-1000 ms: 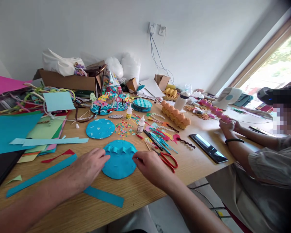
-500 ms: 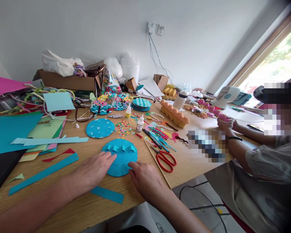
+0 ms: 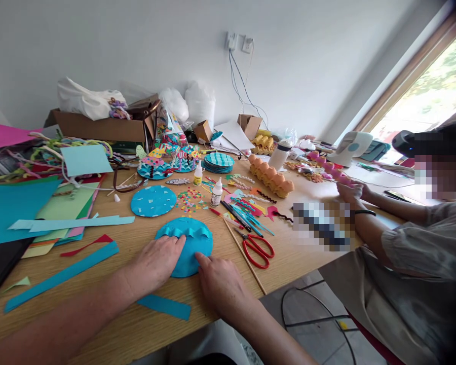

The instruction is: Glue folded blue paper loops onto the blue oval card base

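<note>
A round blue disc (image 3: 192, 256) with a wavy blue paper strip (image 3: 190, 229) across its upper part lies flat near the table's front edge. My left hand (image 3: 157, 261) rests on the disc's left side, its fingertips pressed at the wavy strip. At the lower right edge of the disc, my right hand (image 3: 220, 284) touches it with the thumb or a finger; its other fingers are curled under and mostly hidden. A flat blue strip (image 3: 167, 307) lies below the disc. Behind is a second blue disc (image 3: 154, 201) with small pale patches.
Red-handled scissors (image 3: 258, 251) and a wooden stick (image 3: 247, 259) lie to the right, with glue bottles (image 3: 216, 192) behind. Coloured paper (image 3: 19, 205) covers the left. An egg carton (image 3: 269, 177) stands further back. At the right sits a person holding a pink carton strip (image 3: 332, 171).
My left hand has slid slightly up and right over the disc, its fingertips now on the wavy strip. My right hand reaches slightly further onto the disc. The view has shifted a little.
</note>
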Available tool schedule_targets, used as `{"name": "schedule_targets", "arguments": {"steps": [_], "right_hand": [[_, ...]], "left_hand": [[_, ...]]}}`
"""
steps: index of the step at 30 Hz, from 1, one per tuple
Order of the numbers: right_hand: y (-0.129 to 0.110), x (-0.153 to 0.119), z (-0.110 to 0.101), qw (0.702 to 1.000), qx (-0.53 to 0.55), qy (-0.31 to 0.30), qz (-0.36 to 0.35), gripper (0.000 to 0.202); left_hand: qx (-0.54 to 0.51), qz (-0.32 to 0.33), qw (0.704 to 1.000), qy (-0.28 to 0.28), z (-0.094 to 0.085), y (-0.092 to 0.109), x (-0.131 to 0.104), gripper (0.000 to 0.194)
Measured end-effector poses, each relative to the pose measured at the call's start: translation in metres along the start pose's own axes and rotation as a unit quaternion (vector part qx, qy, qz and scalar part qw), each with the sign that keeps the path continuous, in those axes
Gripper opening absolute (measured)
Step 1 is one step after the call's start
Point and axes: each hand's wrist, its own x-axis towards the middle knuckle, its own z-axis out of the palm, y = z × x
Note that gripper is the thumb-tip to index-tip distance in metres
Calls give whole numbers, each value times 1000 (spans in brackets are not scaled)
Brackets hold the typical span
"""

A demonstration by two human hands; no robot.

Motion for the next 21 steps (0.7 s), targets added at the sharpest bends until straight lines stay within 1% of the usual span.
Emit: {"name": "schedule_targets", "arguments": {"steps": [4, 7, 13, 21], "right_hand": [[0, 1, 3, 1000, 3, 2, -8, 25], [0, 0, 2, 1000, 5, 5, -10, 24], [0, -1, 0, 1000, 9, 8, -14, 22], [1, 0, 2, 1000, 12, 7, -22, 23]], "left_hand": [[-17, -12, 1000, 1, -2, 1, 2, 50], [-11, -18, 1000, -3, -1, 0, 3, 48], [-6, -5, 1000, -3, 1, -3, 6, 46], [-29, -4, 1000, 1, 4, -6, 7, 44]]}}
